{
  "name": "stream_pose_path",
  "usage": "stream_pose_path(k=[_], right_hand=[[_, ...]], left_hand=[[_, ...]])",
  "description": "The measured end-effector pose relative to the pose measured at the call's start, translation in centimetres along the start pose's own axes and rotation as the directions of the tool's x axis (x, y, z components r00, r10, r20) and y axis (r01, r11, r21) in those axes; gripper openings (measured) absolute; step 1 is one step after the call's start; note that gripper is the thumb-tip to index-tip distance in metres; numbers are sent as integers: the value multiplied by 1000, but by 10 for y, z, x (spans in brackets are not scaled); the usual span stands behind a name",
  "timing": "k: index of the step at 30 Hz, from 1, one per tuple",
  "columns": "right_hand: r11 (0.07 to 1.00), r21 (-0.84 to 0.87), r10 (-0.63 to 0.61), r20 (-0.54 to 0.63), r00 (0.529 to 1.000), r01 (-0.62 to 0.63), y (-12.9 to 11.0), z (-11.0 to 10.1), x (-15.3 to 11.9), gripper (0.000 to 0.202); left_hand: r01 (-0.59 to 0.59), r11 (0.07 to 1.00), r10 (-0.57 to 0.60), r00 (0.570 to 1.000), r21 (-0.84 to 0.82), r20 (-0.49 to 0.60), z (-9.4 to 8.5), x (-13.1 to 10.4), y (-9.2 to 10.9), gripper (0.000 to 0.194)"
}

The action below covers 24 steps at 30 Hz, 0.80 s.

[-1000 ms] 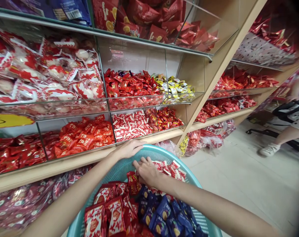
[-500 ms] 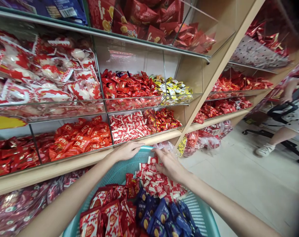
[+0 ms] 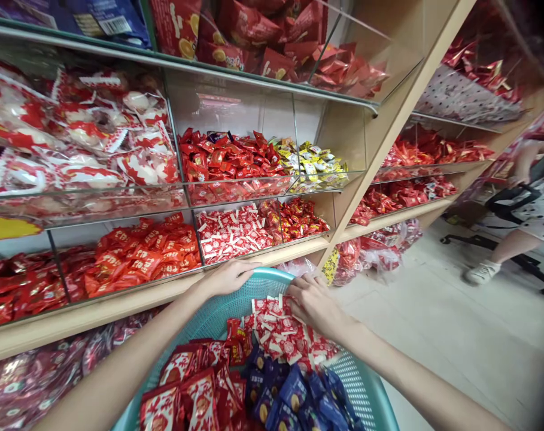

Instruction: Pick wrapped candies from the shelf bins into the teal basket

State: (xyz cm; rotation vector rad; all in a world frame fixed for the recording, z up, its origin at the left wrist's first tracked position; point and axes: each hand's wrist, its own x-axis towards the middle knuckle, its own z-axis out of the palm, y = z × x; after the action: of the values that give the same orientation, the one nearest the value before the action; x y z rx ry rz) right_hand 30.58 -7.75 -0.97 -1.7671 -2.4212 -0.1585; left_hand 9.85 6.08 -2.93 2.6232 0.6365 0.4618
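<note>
A turquoise plastic basket [image 3: 370,383] stands in front of me with wrapped sweets inside. My left hand [image 3: 231,278] is at its far rim, the fingers and thumb closed over the edge. Just inside the rim on the right, my right hand [image 3: 315,304] has its fingers curled down by a heap of small red-and-white wrapped candies [image 3: 278,332]. Whatever lies under those fingertips is hidden. Nearer to me in the basket are larger red packets [image 3: 200,398] on the left and dark blue packets [image 3: 294,389] on the right.
Beyond the basket rises a wooden shelf [image 3: 119,308] with glass-fronted compartments. Its lowest row holds orange-red packets [image 3: 141,254] and matching red-and-white candies [image 3: 233,232]. Filled plastic bags [image 3: 348,260] sit on the floor. At the right a person's leg [image 3: 507,248] is beside a wheeled chair base [image 3: 482,245].
My right hand has shifted slightly right and down from the rim, and its fingers are more curled. The left hand stays at the rim. The view has moved slightly.
</note>
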Motion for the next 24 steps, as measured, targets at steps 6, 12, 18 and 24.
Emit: stream_pose_path(k=[6, 12, 18, 24], right_hand=[[986, 118, 142, -186, 972, -121, 55, -26, 49, 18], [889, 281, 413, -156, 898, -360, 108, -15, 116, 18], [789, 288, 586, -94, 804, -542, 97, 1, 155, 30], [723, 331, 648, -22, 761, -606, 92, 3, 167, 24]], left_hand=[[11, 1000, -11, 999, -2, 37, -2, 1, 0, 37], [29, 1000, -28, 999, -11, 27, -2, 2, 2, 37], [17, 1000, -17, 1000, -18, 22, -2, 2, 2, 37], [6, 1000, -6, 1000, -4, 21, -1, 2, 0, 37]])
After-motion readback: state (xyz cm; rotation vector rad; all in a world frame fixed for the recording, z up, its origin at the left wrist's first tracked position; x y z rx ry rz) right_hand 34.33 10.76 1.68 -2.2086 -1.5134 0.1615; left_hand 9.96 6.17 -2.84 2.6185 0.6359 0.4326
